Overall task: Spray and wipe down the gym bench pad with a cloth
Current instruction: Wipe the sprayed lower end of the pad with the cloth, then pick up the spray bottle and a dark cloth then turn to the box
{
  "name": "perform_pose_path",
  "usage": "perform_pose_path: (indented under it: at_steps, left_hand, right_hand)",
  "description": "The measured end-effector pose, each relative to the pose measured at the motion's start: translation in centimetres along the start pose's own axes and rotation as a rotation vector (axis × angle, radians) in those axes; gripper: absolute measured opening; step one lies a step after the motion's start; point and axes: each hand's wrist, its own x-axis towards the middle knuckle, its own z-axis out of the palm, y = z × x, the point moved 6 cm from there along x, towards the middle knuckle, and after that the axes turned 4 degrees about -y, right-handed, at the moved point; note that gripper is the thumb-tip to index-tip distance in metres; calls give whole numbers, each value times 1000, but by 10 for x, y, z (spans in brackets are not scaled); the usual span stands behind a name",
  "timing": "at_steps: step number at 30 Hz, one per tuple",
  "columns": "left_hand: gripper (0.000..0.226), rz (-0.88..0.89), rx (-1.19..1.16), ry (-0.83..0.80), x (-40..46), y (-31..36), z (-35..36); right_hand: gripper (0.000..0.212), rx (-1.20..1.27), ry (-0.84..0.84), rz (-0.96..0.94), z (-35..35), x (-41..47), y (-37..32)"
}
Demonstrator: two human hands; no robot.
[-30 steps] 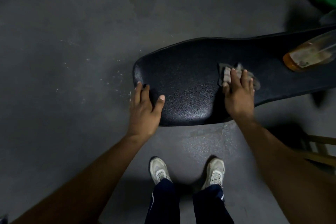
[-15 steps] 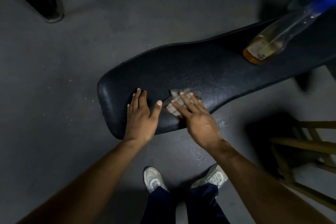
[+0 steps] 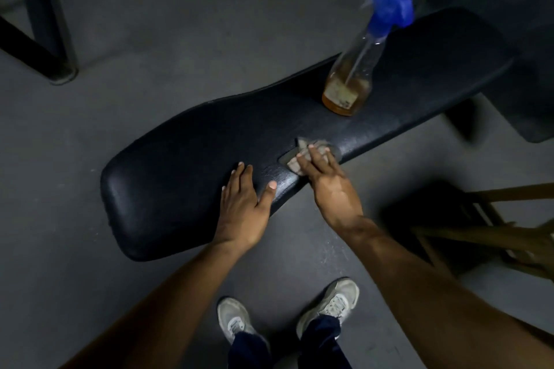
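Wiping step: right hand (image 3: 325,180), fingers flat, presses the cloth (image 3: 302,156) on the bench pad (image 3: 180,165) near edge, left hand (image 3: 244,204) spread bracing at 9 o'clock; spray bottle (image 3: 353,78) upright at 1 o'clock; next, probably wipe toward it.

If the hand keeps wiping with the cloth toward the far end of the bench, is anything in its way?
Yes. The spray bottle stands upright on the bench pad, farther along than the cloth under the right hand. It needs lifting or wiping around. The left hand rests flat on the pad, on the other side.
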Motion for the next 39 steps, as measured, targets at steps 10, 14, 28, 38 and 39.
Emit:
perform_pose_path:
  at_steps: [10, 14, 28, 38, 39]
  left_hand:
    - [76, 28, -17, 24, 24, 78, 8]
    - [80, 79, -93, 29, 35, 123, 6]
    - [98, 202, -222, 141, 95, 228, -28]
    - [68, 201, -211, 223, 112, 252, -32]
    - [61, 211, -209, 230, 113, 253, -32]
  right_hand:
    - [74, 48, -18, 137, -50, -15, 103]
    - [76, 188, 103, 140, -75, -41, 126]
    - [23, 1410, 308, 286, -126, -61, 137]
    - [30, 1987, 358, 265, -162, -78, 116]
    - [29, 2039, 359, 259, -163, -80, 114]
